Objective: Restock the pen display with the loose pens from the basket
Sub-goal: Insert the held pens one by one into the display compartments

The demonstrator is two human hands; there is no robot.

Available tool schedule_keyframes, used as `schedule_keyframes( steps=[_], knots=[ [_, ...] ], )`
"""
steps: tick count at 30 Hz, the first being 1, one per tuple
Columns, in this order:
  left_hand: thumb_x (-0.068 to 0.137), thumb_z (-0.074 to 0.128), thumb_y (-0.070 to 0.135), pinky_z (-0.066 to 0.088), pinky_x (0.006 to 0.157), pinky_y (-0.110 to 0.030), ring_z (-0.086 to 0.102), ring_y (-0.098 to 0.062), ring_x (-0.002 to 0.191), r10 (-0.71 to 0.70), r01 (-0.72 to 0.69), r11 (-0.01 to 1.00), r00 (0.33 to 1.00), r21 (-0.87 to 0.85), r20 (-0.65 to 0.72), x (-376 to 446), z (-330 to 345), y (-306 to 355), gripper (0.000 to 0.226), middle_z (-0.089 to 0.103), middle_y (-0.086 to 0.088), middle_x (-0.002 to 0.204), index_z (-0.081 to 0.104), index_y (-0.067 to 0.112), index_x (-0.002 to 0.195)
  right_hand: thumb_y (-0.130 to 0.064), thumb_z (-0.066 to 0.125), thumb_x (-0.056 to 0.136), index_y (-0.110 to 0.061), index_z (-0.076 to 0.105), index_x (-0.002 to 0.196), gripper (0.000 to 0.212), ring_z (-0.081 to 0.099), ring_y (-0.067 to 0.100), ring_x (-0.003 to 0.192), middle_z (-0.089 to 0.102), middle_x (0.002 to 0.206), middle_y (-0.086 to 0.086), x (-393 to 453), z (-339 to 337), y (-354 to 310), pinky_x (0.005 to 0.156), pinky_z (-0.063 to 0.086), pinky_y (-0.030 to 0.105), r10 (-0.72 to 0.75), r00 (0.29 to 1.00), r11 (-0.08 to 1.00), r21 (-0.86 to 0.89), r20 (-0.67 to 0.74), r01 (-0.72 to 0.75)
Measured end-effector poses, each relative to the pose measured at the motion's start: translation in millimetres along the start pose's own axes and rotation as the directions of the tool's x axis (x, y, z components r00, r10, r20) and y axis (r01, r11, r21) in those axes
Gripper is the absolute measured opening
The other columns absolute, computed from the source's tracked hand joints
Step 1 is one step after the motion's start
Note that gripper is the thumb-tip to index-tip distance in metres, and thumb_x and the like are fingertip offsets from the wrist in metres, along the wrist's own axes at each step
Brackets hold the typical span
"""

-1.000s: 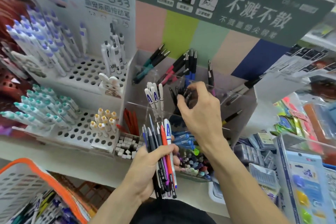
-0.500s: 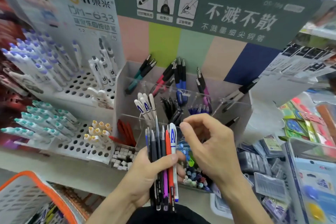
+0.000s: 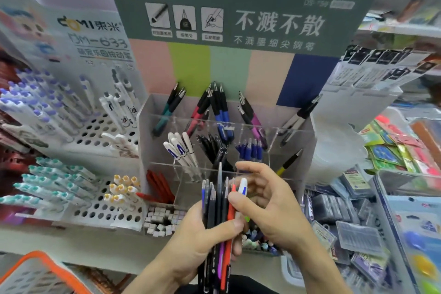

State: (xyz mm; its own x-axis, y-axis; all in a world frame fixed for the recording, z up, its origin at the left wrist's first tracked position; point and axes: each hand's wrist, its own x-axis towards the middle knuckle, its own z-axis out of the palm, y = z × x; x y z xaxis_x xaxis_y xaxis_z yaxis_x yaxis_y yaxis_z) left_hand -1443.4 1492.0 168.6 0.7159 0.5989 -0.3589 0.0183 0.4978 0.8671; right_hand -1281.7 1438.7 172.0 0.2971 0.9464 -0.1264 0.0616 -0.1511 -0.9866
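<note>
Shop shelf, clear acrylic compartmented pen display point(image 3: 274, 112) at centre. Left hand point(image 3: 202, 234) clamps upright bundle of mixed-colour loose pens point(image 3: 216, 200) before it; right hand point(image 3: 269, 200) pinches bundle's red pen point(image 3: 231, 212). Orange-rimmed white basket point(image 3: 35, 274) lower left.

The left hand point(image 3: 198, 234) grips an upright bundle of pens point(image 3: 218, 217) before the clear acrylic pen display point(image 3: 238, 124). The right hand point(image 3: 269, 205) touches the bundle's orange pen point(image 3: 230, 215) with its thumb. An orange-rimmed basket point(image 3: 43, 270) sits lower left.
</note>
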Motion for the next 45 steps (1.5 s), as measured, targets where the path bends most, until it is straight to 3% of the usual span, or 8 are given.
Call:
schedule_keyframes(
  steps=[5,11,16,19,26,33,41,45],
  knots=[
    [0.084,0.077,0.016,0.051,0.058,-0.031,0.059,-0.027,0.055,-0.073,0.061,0.993,0.99,0.1,0.122,0,-1,4,0.034,0.061,-0.023,0.065,0.059,-0.007,0.1,-0.018,0.076,0.092,-0.024,0.076,0.1,0.01,0.071,0.014,0.093,0.075,0.096,-0.006,10,-2,-7,0.09,0.057,0.042,-0.048,0.999,0.996,-0.075,0.023,0.049],
    [0.082,0.078,0.023,0.05,0.06,-0.03,0.057,-0.028,0.056,-0.111,0.089,0.987,0.978,0.13,0.174,3,1,3,0.037,0.062,-0.021,0.065,0.06,-0.006,0.094,-0.014,0.071,0.092,-0.01,0.071,0.093,0.004,0.057,0.012,0.065,0.066,0.075,0.0,18,-7,-21,0.066,0.051,0.028,-0.067,0.984,0.974,0.202,-0.165,0.1],
    [0.08,0.08,0.023,0.052,0.056,-0.03,0.058,-0.026,0.052,-0.14,0.128,0.987,0.982,0.098,0.13,2,-2,-3,0.035,0.061,-0.021,0.064,0.061,-0.004,0.093,-0.029,0.065,0.09,-0.019,0.067,0.104,0.017,0.067,0.02,0.069,0.071,0.088,0.003,24,-22,-44,0.064,0.059,0.03,-0.287,0.805,0.895,0.155,-0.519,0.419],
    [0.072,0.083,0.026,0.052,0.053,-0.031,0.058,-0.027,0.05,-0.178,0.177,0.984,0.983,0.014,0.048,7,-5,-8,0.038,0.06,-0.024,0.064,0.066,-0.004,0.088,-0.019,0.065,0.096,-0.023,0.067,0.111,0.015,0.072,0.022,0.082,0.074,0.098,0.003,31,-20,-43,0.073,0.061,0.032,-0.45,0.736,0.87,-0.063,-0.505,0.489],
    [0.069,0.085,0.026,0.052,0.053,-0.032,0.057,-0.029,0.05,-0.19,0.187,0.978,0.981,-0.091,-0.035,11,-10,-9,0.037,0.059,-0.027,0.066,0.068,-0.003,0.084,-0.016,0.077,0.092,-0.019,0.072,0.111,0.02,0.069,0.003,0.079,0.072,0.085,-0.013,53,8,-18,0.073,0.055,0.015,-0.496,0.812,0.837,-0.419,-0.307,0.353],
    [0.073,0.079,0.017,0.054,0.049,-0.033,0.06,-0.028,0.051,-0.158,0.145,0.975,0.985,-0.167,-0.069,9,-9,-6,0.033,0.062,-0.024,0.068,0.064,-0.008,0.089,-0.014,0.066,0.099,-0.015,0.075,0.119,0.022,0.069,0.007,0.089,0.077,0.102,-0.004,58,16,-7,0.084,0.056,0.026,-0.516,0.851,0.677,-0.652,-0.091,0.341],
    [0.072,0.082,0.024,0.059,0.057,-0.035,0.063,-0.032,0.055,-0.136,0.122,0.981,0.987,-0.152,-0.083,5,-12,-8,0.029,0.063,-0.03,0.07,0.075,-0.001,0.086,-0.013,0.068,0.097,-0.017,0.072,0.114,0.017,0.067,0.004,0.09,0.07,0.095,-0.014,27,7,-8,0.075,0.051,0.013,-0.432,0.888,0.817,-0.484,-0.157,0.312],
    [0.068,0.084,0.029,0.057,0.055,-0.033,0.063,-0.031,0.054,-0.11,0.099,0.982,0.992,-0.159,-0.064,5,-10,-8,0.034,0.063,-0.03,0.069,0.074,0.002,0.084,-0.023,0.074,0.092,-0.032,0.057,0.133,0.045,0.069,0.007,0.092,0.071,0.097,-0.015,12,3,0,0.077,0.055,0.018,-0.218,0.964,0.941,-0.295,-0.152,0.166]
  ],
)
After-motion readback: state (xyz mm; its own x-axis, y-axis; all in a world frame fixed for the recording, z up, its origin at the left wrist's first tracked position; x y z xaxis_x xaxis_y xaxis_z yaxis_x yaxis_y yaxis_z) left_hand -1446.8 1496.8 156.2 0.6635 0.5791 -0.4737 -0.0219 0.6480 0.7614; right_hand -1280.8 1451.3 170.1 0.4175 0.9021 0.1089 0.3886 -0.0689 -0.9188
